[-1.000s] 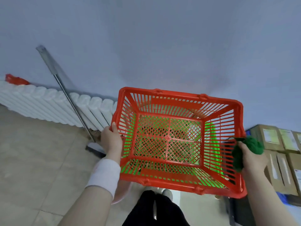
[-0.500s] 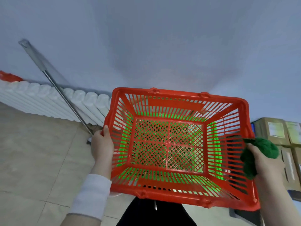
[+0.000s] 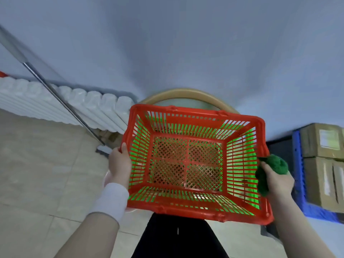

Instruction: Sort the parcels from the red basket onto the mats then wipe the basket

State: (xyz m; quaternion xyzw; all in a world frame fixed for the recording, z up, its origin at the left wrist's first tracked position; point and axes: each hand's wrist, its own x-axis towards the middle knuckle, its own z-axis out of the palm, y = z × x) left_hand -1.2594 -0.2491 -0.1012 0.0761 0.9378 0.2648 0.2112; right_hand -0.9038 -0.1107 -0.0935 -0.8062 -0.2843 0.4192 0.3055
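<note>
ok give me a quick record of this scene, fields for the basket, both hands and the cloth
basket: red basket, held up with its opening toward the camera, no parcels inside
left hand: left hand grips the basket's left rim
right hand: right hand holds the green cloth at the basket's right wall
stage: parcels out, wiping step
background: white radiator, metal pole, cardboard boxes at right

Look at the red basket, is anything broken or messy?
Nothing stands out. The red basket is empty and unbroken; the left hand holds one side, the right hand grips a green cloth at the other.
</note>
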